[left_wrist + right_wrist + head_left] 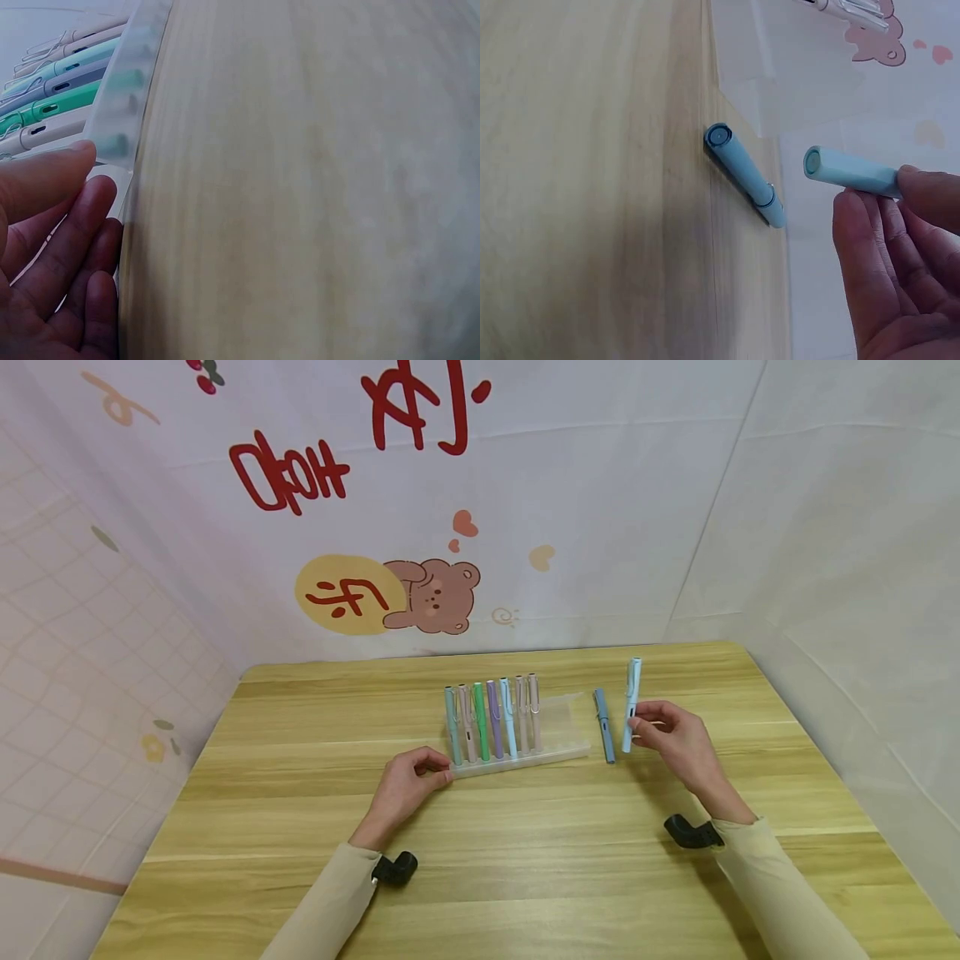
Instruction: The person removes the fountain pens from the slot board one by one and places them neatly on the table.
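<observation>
My right hand (678, 743) pinches a light blue pen (632, 702) between thumb and fingers, holding it nearly upright above the table. In the right wrist view the light blue pen (851, 172) points its round end at the camera. A darker blue pen (604, 727) lies on the table just left of it. My left hand (405, 789) grips the near left corner of a clear pen rack (555, 753), thumb at its end in the left wrist view. Several capped pens lean side by side in the rack, among them a green pen (481, 722) and a purple pen (495, 720).
The rack's right part shows bare clear plastic (558, 718). Wood-grain table (510, 860) spreads around it, with a printed cloth (585, 510) hanging behind its far edge. A black wrist mount (395, 868) sits on the left sleeve.
</observation>
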A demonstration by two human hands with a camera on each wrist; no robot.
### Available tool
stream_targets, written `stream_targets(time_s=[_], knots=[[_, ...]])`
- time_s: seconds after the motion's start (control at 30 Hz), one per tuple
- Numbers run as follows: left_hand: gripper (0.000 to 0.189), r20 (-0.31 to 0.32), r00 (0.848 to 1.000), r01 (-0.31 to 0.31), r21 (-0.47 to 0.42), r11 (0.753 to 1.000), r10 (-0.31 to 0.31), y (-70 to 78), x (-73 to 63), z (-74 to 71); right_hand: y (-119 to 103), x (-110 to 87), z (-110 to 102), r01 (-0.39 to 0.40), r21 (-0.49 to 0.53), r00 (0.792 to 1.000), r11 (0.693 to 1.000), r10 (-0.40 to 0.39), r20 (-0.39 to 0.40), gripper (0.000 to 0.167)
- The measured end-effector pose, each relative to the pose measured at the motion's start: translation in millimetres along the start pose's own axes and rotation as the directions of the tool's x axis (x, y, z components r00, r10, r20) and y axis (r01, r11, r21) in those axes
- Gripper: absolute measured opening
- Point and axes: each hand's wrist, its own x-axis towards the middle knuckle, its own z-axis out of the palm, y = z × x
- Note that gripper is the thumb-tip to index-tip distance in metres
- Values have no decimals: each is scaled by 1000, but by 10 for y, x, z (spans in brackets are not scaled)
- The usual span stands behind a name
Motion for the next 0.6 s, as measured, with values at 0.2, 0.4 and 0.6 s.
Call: stream_targets(time_s=[0.2, 0.4, 0.6], knots=[[10, -2, 1000, 3, -3, 1000, -3, 8, 0, -10, 32, 37, -29, -45, -8, 999, 999, 45, 28, 39], [10, 1, 1000, 2, -6, 1000, -2, 7, -3, -16, 61, 65, -60, -125, -63, 990, 990, 128, 56, 42], [10, 0, 1000, 1, 1, 1000, -1, 10, -6, -23, 83, 114, -70, -169, -142, 981, 975, 181, 73, 39]])
